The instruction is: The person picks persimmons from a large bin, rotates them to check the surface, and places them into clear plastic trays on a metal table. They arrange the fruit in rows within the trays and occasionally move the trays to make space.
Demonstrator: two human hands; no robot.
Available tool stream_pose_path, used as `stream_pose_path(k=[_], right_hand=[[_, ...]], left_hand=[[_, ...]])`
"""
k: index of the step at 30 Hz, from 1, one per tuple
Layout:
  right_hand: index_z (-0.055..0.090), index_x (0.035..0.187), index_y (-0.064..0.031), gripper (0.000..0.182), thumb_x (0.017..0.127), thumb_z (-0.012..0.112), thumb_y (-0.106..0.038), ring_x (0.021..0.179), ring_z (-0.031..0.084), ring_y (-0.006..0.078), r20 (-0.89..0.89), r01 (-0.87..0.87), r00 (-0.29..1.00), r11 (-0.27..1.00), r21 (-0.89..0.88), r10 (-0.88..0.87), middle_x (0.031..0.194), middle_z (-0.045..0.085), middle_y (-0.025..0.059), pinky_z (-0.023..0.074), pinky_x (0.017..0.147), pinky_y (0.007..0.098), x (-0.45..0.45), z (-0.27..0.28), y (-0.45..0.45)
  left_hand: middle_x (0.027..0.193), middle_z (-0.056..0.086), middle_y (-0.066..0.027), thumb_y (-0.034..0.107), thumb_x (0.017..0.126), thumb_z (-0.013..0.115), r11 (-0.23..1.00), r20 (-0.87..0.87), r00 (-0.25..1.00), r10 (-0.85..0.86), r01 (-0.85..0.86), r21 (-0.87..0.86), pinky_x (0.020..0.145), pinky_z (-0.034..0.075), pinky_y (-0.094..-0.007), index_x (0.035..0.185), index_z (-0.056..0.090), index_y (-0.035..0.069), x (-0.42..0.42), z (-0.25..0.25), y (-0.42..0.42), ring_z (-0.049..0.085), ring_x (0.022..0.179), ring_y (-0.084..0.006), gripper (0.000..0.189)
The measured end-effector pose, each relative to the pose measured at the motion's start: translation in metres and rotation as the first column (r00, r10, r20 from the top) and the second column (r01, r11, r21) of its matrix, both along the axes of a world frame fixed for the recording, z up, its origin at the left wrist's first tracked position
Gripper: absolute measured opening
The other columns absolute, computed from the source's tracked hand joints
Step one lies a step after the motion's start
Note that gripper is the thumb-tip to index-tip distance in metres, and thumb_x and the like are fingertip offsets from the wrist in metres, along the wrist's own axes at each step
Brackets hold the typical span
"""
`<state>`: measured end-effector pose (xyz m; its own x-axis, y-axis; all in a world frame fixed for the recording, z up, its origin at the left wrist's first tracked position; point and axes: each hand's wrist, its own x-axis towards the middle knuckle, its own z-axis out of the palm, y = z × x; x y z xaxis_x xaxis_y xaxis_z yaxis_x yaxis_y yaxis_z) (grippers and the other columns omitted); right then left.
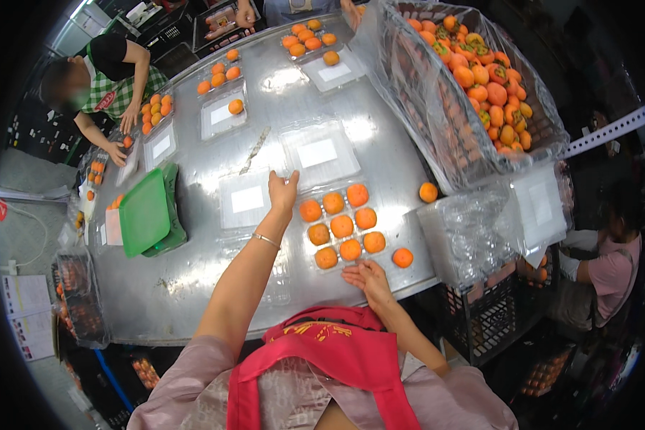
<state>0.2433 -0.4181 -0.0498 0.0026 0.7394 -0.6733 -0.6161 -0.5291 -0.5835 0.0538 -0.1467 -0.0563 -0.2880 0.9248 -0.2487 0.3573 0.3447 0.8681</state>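
A clear plastic clamshell tray (330, 228) lies before me on the metal table, with orange persimmons (342, 226) in rows in its cups. Its lid (322, 153), bearing a white label, is folded back flat on the far side. My left hand (283, 191) is at the lid's near left corner, thumb and forefinger apart; whether it pinches the plastic is unclear. At the tray's near edge is my right hand (370, 279), fingers extended and holding nothing visible. A loose persimmon (402, 257) sits right of the tray. Left of it lies another clamshell with a labelled lid (246, 200).
A plastic-lined crate (424, 97) of persimmons stands at the far right, above stacked clear clamshells (465, 231). Another loose persimmon (428, 192) lies nearby. A green plastic container (148, 212) is at left. Co-workers stand at the far side (301, 5) and left (113, 86); another person (607, 269) is at right.
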Motion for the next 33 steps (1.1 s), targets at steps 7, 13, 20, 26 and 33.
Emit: stream_pose_path(k=[7,13,20,26,33], right_hand=[[0.051,0.108,0.0053,0.013,0.107,0.048,-0.007,0.088,0.074,0.0318,0.134,0.208,0.970,0.978,-0.029,-0.202,0.100,0.069,0.0247,0.0628,0.085,0.0412,-0.013,-0.012,0.060],[0.054,0.101,-0.0001,0.007,0.104,0.051,-0.006,0.083,0.073,0.0268,0.263,0.264,0.921,0.957,0.121,-0.288,0.092,0.070,0.0163,0.0623,0.085,0.0389,0.019,-0.019,0.204],[0.053,0.117,0.0024,0.014,0.105,0.052,-0.004,0.083,0.073,0.0259,0.208,0.274,0.927,0.942,0.192,-0.312,0.091,0.071,0.0165,0.0614,0.080,0.0368,0.061,-0.033,0.286],[0.053,0.133,0.0019,0.031,0.103,0.057,-0.006,0.090,0.071,0.0218,0.623,0.077,0.727,0.935,0.346,-0.290,0.105,0.072,0.0159,0.0572,0.085,0.0330,0.065,0.063,0.164],[0.060,0.128,0.0013,0.035,0.094,0.064,-0.007,0.107,0.067,0.0313,0.989,-0.168,0.095,0.978,0.126,-0.112,0.117,0.068,0.0178,0.0519,0.094,0.0406,0.075,0.077,0.000]], left_hand=[[0.095,0.061,-0.0038,0.020,0.107,0.052,0.974,0.001,0.989,-0.149,0.146,0.174,0.077,0.051,-0.0306,0.126,0.061,0.002,0.005,0.008,0.058,0.057,0.084,-0.0133,0.028],[0.113,0.064,-0.0107,0.020,0.103,0.057,0.928,0.130,0.944,-0.303,0.261,0.266,0.090,0.050,-0.0355,0.135,0.057,0.002,0.024,0.014,0.190,0.062,0.101,-0.0225,0.037],[0.142,0.056,-0.0118,0.021,0.102,0.061,0.907,0.219,0.886,-0.410,0.369,0.205,0.105,0.046,-0.0352,0.154,0.041,0.009,0.015,0.061,0.214,0.056,0.123,-0.0223,0.058],[0.127,0.066,-0.0080,0.012,0.101,0.061,0.945,0.100,0.973,-0.210,0.176,0.276,0.099,0.049,-0.0344,0.143,0.055,0.009,-0.141,0.062,0.054,0.060,0.113,-0.0167,0.042],[0.122,0.062,-0.0125,0.019,0.101,0.064,0.991,-0.327,0.942,-0.073,0.107,0.086,0.089,0.051,-0.0339,0.139,0.057,0.004,-0.267,-0.008,-0.176,0.061,0.105,-0.0201,0.042]])
